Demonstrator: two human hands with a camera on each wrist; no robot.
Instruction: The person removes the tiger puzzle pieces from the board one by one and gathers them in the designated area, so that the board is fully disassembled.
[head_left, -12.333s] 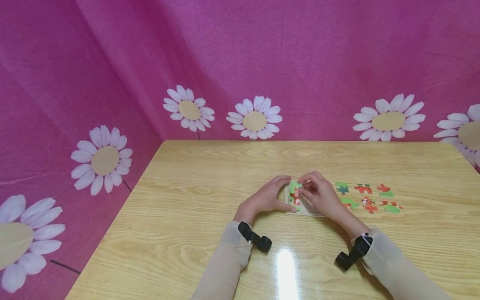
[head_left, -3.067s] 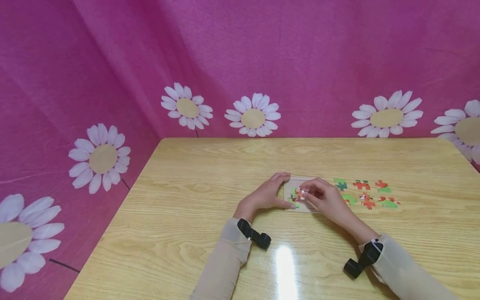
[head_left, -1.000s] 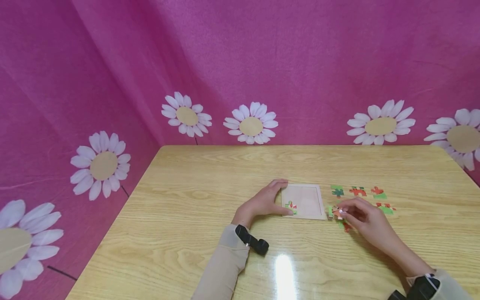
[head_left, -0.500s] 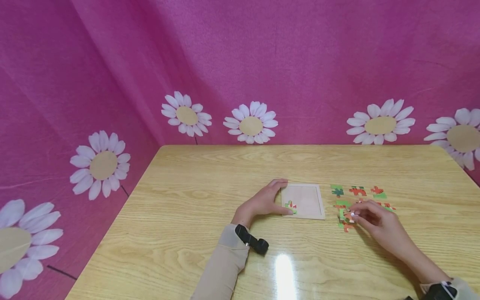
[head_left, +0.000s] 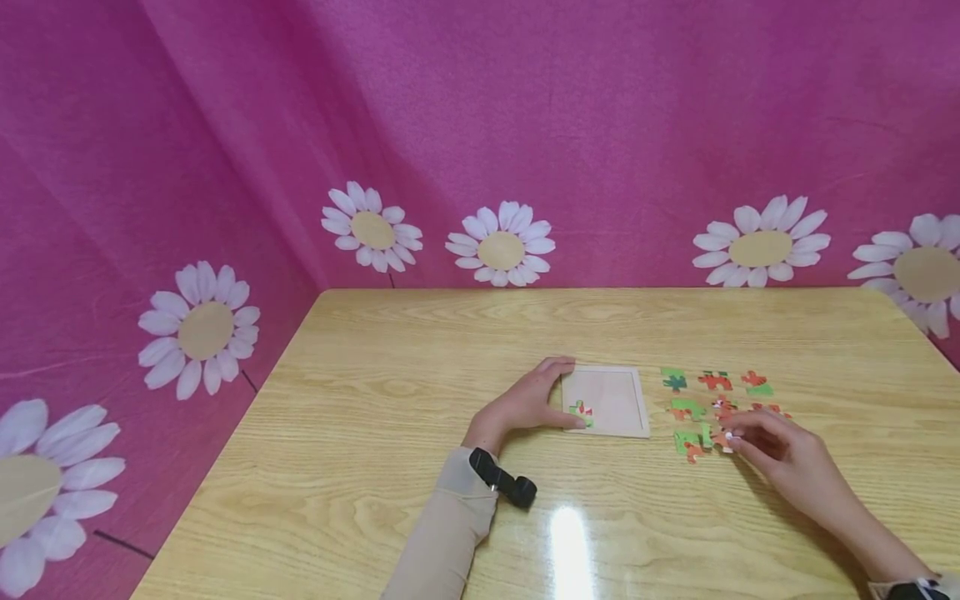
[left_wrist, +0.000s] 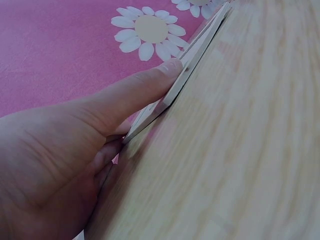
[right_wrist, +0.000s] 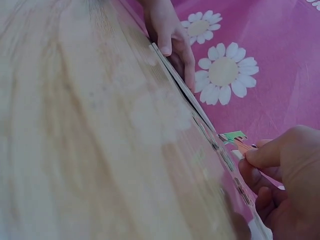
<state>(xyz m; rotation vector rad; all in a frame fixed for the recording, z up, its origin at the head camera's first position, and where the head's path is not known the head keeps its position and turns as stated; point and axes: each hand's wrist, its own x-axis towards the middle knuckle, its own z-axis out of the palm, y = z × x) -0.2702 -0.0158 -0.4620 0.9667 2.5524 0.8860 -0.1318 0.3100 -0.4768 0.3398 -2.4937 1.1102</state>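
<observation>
My left hand (head_left: 521, 404) grips the left side of a pale wooden puzzle tray (head_left: 611, 396), thumb near its lower left corner and fingers at the upper left. In the left wrist view the thumb (left_wrist: 145, 90) lies over the tray's raised edge (left_wrist: 187, 75). One green, red and white jigsaw piece (head_left: 582, 414) lies in the tray's lower left corner. To the right, my right hand (head_left: 798, 467) pinches an orange and green puzzle piece (head_left: 723, 440) between thumb and fingers. The right wrist view shows this piece (right_wrist: 242, 145) tilted above the table.
Loose jigsaw pieces lie in rough rows right of the tray, among them a green one (head_left: 673, 381), a red one (head_left: 716, 381) and a red-and-green one (head_left: 757, 383). The wooden table (head_left: 420, 358) meets a pink flowered curtain (head_left: 600, 125) behind.
Earlier the right hand worked over the tray, which held more pieces at its left. It has since moved right with the pinched piece, beyond the tray. The left hand keeps its grip.
</observation>
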